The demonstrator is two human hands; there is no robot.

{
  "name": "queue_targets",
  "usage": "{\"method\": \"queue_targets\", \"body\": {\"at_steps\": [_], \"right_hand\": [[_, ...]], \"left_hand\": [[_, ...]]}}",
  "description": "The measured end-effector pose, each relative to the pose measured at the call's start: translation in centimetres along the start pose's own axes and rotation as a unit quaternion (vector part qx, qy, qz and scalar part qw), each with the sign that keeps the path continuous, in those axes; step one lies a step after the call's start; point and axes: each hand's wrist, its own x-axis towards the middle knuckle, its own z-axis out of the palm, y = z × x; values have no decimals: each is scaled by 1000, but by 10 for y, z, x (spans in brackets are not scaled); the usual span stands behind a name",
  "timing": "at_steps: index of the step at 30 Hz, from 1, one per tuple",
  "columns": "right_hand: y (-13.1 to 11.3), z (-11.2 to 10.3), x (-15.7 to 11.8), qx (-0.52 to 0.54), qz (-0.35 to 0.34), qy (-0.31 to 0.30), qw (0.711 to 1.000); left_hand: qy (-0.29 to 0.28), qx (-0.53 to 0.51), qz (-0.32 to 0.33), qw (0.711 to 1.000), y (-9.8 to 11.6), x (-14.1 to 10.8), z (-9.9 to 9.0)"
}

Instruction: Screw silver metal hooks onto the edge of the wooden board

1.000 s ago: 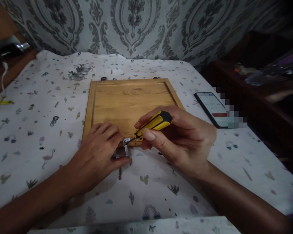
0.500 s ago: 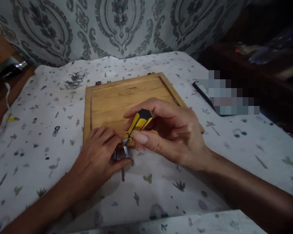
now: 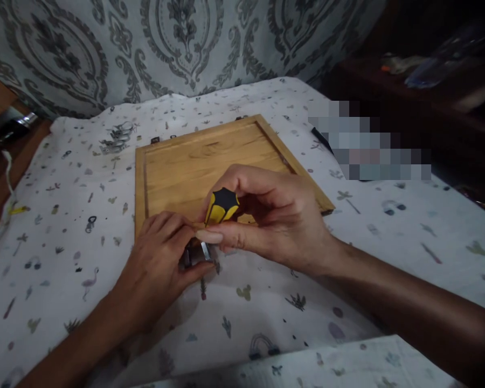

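Note:
A wooden panel (image 3: pixel 202 161) with a raised border lies on the patterned cloth. My right hand (image 3: pixel 270 215) grips a yellow and black screwdriver (image 3: pixel 222 205) by its handle, with thumb and fingers closed round it; its tip is hidden. At the panel's near edge my left hand (image 3: pixel 165 253) pinches a shiny metal bracket (image 3: pixel 204 252), partly covered by the fingers. Both hands are almost touching, with the screwdriver over the bracket.
Several metal pieces (image 3: pixel 119 137) lie on the cloth (image 3: pixel 267 302) at the back left. Small dark fittings (image 3: pixel 156 140) sit by the panel's far edge. A blurred-out flat object (image 3: pixel 359 145) is at the right. A patterned curtain (image 3: pixel 186 43) hangs behind.
My right hand has shifted slightly left and down, and the screwdriver now stands more upright, its top facing me. My left hand keeps its hold. The whole view has shifted a little.

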Motion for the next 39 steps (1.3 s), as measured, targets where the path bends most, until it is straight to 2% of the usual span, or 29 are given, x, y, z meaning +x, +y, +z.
{"method": "queue_targets", "body": {"at_steps": [6, 12, 15, 17, 20, 22, 33, 39], "right_hand": [[1, -2, -1, 5, 17, -13, 1000], [0, -1, -3, -2, 31, -10, 999], [-1, -1, -3, -26, 19, 16, 999], [-3, 0, -4, -40, -4, 56, 998], [-4, 2, -5, -29, -17, 122, 992], [-5, 2, -4, -19, -5, 136, 991], [-4, 5, -5, -36, 27, 81, 996], [-1, 5, -5, -4, 17, 69, 997]], "left_hand": [[5, 13, 27, 1000, 0, -1, -3], [-4, 15, 5, 1000, -2, -1, 1], [5, 20, 19, 1000, -2, 0, 1], [9, 19, 22, 1000, -1, 0, 0], [-11, 7, 4, 1000, 0, -1, -1], [-23, 0, -7, 1000, 1, -1, -2], [1, 13, 18, 1000, -1, -1, -1], [10, 20, 28, 999, -2, -2, 1]]}}
